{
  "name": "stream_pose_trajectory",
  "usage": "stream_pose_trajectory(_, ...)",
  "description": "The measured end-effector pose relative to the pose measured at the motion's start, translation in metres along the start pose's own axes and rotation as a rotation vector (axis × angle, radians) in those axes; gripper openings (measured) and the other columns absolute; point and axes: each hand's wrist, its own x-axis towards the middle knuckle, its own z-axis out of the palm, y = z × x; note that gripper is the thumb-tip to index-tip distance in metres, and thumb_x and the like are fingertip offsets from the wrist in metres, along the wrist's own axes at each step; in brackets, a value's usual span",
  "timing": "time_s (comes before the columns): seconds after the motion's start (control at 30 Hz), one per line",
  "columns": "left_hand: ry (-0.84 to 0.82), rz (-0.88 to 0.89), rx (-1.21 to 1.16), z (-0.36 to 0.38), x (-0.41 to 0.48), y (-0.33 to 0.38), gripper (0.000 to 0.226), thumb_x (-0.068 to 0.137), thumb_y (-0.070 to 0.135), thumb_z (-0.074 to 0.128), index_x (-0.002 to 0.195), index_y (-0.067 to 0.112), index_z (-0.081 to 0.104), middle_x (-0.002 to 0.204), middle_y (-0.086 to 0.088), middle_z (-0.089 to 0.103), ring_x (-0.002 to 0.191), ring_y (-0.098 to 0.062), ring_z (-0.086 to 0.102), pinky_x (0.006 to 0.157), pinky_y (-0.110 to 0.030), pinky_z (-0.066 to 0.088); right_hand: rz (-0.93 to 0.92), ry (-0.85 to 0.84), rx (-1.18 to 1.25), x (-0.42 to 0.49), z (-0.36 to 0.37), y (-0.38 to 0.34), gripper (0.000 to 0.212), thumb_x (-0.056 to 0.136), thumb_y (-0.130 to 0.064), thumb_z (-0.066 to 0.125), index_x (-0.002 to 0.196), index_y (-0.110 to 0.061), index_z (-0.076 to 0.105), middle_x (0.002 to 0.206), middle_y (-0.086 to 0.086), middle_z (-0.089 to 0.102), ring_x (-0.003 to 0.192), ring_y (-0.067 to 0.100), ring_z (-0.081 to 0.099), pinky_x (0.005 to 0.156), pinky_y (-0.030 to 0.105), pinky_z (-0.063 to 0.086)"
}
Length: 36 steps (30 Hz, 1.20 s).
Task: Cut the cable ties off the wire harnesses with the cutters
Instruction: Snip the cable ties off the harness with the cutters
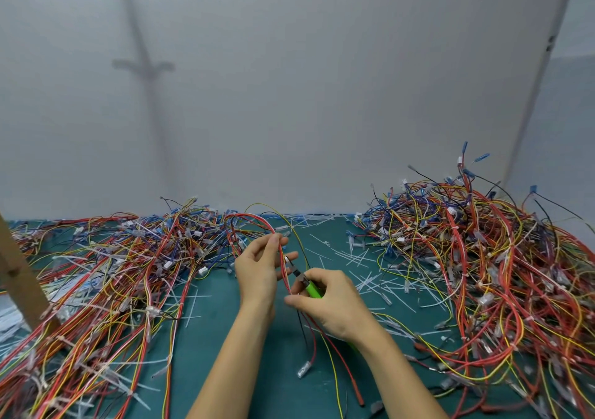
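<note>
My left hand (260, 265) pinches a wire harness (257, 220) of red and yellow wires, held up above the green mat. My right hand (331, 306) grips green-handled cutters (311, 287). The cutters' dark jaws point up-left at a small white cable tie (287, 260) on the harness, just beside my left fingers. My right thumb and fingers also touch the wires that hang down below the cutters. Whether the jaws are closed on the tie is too small to tell.
A big tangle of harnesses (106, 277) covers the left of the green mat (222, 338); a taller heap (476, 257) fills the right. Several cut white ties (360, 257) lie scattered behind my hands. A wooden post (19, 273) leans at far left. A grey wall stands behind.
</note>
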Motion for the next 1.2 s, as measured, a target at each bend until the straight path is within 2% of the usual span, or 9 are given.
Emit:
stream_pose_trajectory(0.23,-0.254,-0.248,0.046,0.004,-0.005,0.005,0.025,0.099,0.032,0.052,0.095,0.009,0.064,0.081,-0.006,0.075,0.058,-0.016,0.068,0.048,-0.024,0.053,0.023,0.225,0.220,0.002,0.000,-0.003,0.020,0.085,-0.023,0.072,0.068,-0.017,0.065,0.064,0.009,0.066,0.056,0.016,0.051,0.058,0.041,0.048)
stream_pose_trajectory(0.37,-0.401,-0.331,0.101,0.003,-0.006,0.004,0.019,0.094,0.030,0.060,0.094,0.011,0.062,0.084,-0.011,0.073,0.062,-0.015,0.067,0.059,-0.025,0.055,0.016,0.351,0.453,0.002,-0.010,-0.005,0.019,0.091,-0.012,0.065,0.075,-0.002,0.067,0.062,0.002,0.067,0.045,0.009,0.048,0.046,0.020,0.041)
stream_pose_trajectory(0.43,-0.453,-0.352,0.066,0.001,-0.007,0.004,0.013,0.090,0.023,0.065,0.097,0.012,0.064,0.085,-0.007,0.072,0.068,-0.014,0.069,0.062,-0.024,0.055,0.031,0.383,0.478,0.002,-0.011,-0.004,0.023,0.093,-0.013,0.063,0.077,0.003,0.066,0.056,-0.001,0.064,0.044,0.010,0.046,0.045,0.019,0.039)
stream_pose_trajectory(0.6,-0.600,-0.409,0.059,-0.002,-0.009,0.004,0.038,0.079,0.016,0.072,0.114,0.001,0.068,0.100,-0.011,0.071,0.078,-0.015,0.067,0.070,-0.024,0.056,0.139,0.440,0.599,0.003,-0.012,-0.001,0.021,0.094,-0.016,0.063,0.079,-0.001,0.065,0.047,-0.007,0.051,0.042,0.008,0.040,0.041,0.016,0.034)
stream_pose_trajectory(0.7,-0.672,-0.353,0.095,-0.003,-0.011,0.001,0.029,0.085,0.012,0.069,0.112,0.002,0.070,0.105,-0.009,0.072,0.091,-0.020,0.068,0.085,-0.032,0.057,0.206,0.475,0.669,0.005,-0.014,0.002,0.018,0.093,-0.017,0.064,0.081,-0.004,0.066,0.050,-0.002,0.049,0.043,0.009,0.039,0.040,0.016,0.034)
stream_pose_trajectory(0.83,-0.602,-0.263,0.146,0.000,-0.011,-0.004,0.021,0.089,0.011,0.067,0.106,-0.001,0.069,0.105,-0.012,0.073,0.098,-0.020,0.069,0.084,-0.032,0.056,0.271,0.491,0.714,0.007,-0.014,0.004,0.013,0.091,-0.017,0.067,0.084,-0.007,0.067,0.056,0.003,0.052,0.043,0.008,0.042,0.041,0.018,0.036)
stream_pose_trajectory(1.0,-0.505,-0.216,0.126,0.005,-0.013,-0.008,0.011,0.094,0.005,0.059,0.100,-0.003,0.064,0.093,-0.015,0.074,0.088,-0.023,0.072,0.080,-0.028,0.058,0.293,0.439,0.698,0.008,-0.015,0.006,0.012,0.087,-0.014,0.071,0.075,-0.012,0.067,0.064,0.001,0.065,0.039,0.004,0.044,0.039,0.017,0.035)
stream_pose_trajectory(1.1,-0.419,-0.169,0.124,0.007,-0.011,-0.008,0.007,0.094,0.006,0.059,0.095,0.001,0.065,0.084,-0.011,0.072,0.076,-0.019,0.071,0.074,-0.027,0.059,0.285,0.368,0.494,0.007,-0.015,0.006,0.019,0.085,-0.024,0.074,0.072,-0.012,0.067,0.054,-0.007,0.058,0.041,0.001,0.045,0.044,0.017,0.036)
stream_pose_trajectory(1.2,-0.317,-0.116,0.140,0.006,-0.007,-0.009,0.007,0.092,0.006,0.062,0.093,0.005,0.069,0.077,-0.003,0.070,0.068,-0.012,0.068,0.066,-0.023,0.057,0.288,0.321,0.081,0.007,-0.016,0.006,0.040,0.086,-0.047,0.067,0.066,-0.012,0.062,0.054,-0.006,0.055,0.053,0.011,0.048,0.051,0.027,0.034)
